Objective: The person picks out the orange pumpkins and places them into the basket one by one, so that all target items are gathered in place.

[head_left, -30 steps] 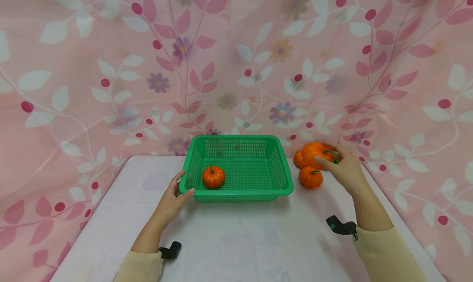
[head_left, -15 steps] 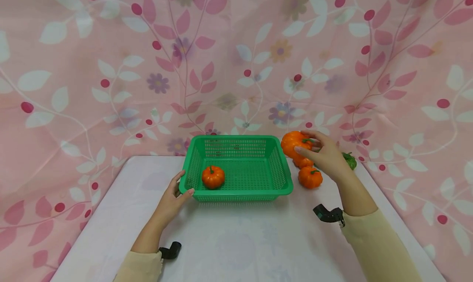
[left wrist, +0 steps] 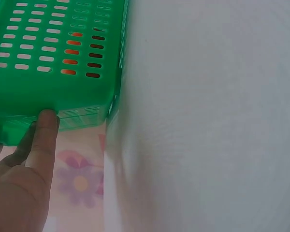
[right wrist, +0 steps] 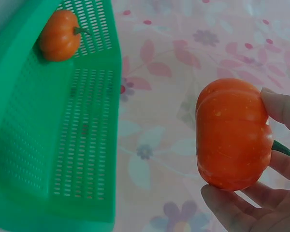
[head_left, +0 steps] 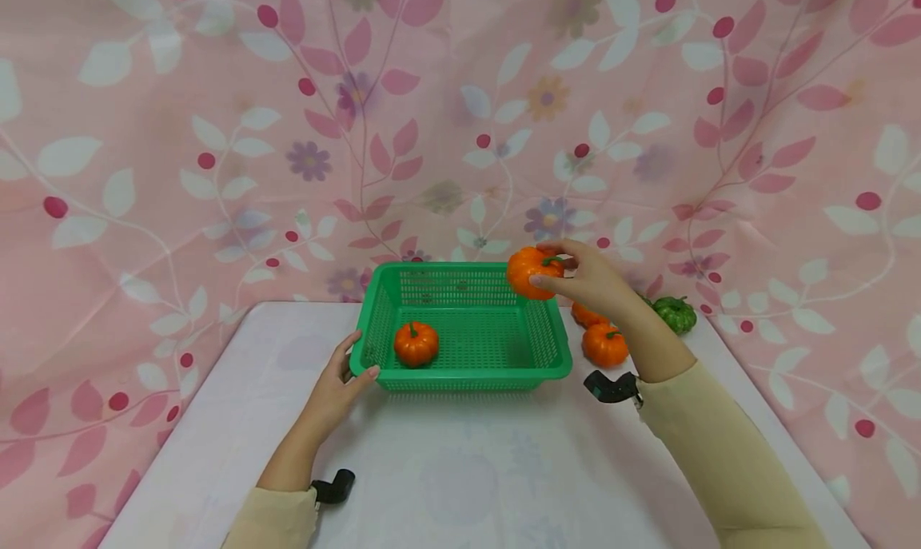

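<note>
An orange toy pumpkin [head_left: 532,274] with a green stem is held up by my right hand [head_left: 596,281], over the right side of the green plastic basket [head_left: 460,379]. Thumb and fingertips grip this pumpkin [right wrist: 233,135] from opposite sides in the right wrist view. My left hand [head_left: 334,393] holds the basket's near left corner, thumb at the front rim and fingers along the left side. Inside the basket, toward the left, sits another orange pumpkin [head_left: 416,345]. It shows only through the slots of the basket [left wrist: 53,92] in the left wrist view.
Right of the basket, an orange pumpkin [head_left: 605,346] lies on the white table [head_left: 460,469]. Behind it another orange pumpkin [head_left: 586,316] is partly hidden by my right hand. A green pumpkin [head_left: 675,316] sits farther right. A flowered pink cloth [head_left: 460,117] hangs behind the table.
My right hand has lifted the orange pumpkin off the group at the right and carried it left to above the basket, uncovering the green pumpkin. The left hand and the basket have stayed put.
</note>
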The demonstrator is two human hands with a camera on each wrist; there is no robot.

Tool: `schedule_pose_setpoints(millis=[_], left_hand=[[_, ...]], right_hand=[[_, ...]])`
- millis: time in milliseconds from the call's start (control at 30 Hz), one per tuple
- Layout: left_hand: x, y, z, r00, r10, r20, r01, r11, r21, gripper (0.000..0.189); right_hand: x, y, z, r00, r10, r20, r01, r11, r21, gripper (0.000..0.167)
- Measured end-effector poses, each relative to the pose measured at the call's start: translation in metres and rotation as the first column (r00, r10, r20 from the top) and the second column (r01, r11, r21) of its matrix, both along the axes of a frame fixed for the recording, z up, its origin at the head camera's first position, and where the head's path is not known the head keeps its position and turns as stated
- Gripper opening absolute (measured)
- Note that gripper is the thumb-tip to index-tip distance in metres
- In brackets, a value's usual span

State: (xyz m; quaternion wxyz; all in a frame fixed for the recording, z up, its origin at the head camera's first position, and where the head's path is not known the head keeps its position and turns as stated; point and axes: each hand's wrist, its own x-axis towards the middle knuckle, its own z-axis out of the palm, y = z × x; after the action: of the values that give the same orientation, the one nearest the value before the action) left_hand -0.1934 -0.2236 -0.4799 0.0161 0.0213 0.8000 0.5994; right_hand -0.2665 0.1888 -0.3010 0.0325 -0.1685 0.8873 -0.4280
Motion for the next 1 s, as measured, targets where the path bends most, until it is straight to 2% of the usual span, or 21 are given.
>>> schedule_pose_setpoints(millis=[267, 467, 700, 1000], left_hand=[[-0.001, 0.001, 0.000, 1.000, 0.007, 0.006, -0.007, 1.000, 0.010, 0.078], [-0.001, 0.001, -0.001, 1.000, 0.016, 0.005, -0.016, 1.000, -0.001, 0.079], [-0.002, 0.003, -0.001, 1.000, 0.010, -0.013, -0.010, 1.000, 0.009, 0.079], [0.000, 0.001, 0.000, 1.000, 0.024, -0.009, -0.024, 1.000, 0.009, 0.079]], right_hand=[[-0.023, -0.029, 0.002, 0.992, 0.125, 0.009, -0.125, 0.991, 0.052, 0.065], [-0.044, -0.050, -0.012, 0.984, 0.176, 0.034, -0.178, 0.982, 0.059, 0.060], [-0.065, -0.069, -0.032, 0.983, 0.180, 0.030, -0.182, 0.974, 0.133, 0.058], [-0.085, -0.095, -0.055, 0.982, 0.159, 0.099, -0.178, 0.958, 0.225, 0.055]])
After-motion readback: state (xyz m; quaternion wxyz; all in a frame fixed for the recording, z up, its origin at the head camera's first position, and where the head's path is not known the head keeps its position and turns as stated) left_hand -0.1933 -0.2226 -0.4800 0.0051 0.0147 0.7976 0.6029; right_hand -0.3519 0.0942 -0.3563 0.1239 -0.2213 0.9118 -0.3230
